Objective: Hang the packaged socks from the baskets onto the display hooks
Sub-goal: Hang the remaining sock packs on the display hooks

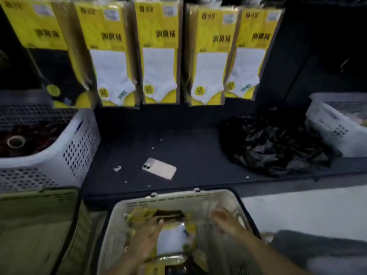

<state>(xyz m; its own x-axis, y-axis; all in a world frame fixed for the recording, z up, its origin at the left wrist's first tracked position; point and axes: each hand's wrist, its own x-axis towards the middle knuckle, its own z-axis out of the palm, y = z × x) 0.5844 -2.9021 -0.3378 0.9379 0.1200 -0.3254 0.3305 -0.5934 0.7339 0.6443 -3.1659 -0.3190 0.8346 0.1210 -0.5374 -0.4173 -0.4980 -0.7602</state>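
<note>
A cream basket [178, 197] stands below me with yellow sock packs inside. My left hand [145, 237] lies on a pack with white socks [171, 240], fingers curled over its left edge. My right hand [226, 221] reaches into the basket's right side, blurred, fingers spread and holding nothing that I can make out. Above, several yellow sock packs [158, 52] with white socks hang in a row on the dark display wall; the hooks themselves are hidden.
A phone [159, 168] and a small white hook [117, 168] lie on the dark shelf. A white basket [59, 151] sits left, a green basket [35, 225] below it, a crumpled black bag [276, 143] and another white basket [335, 124] right.
</note>
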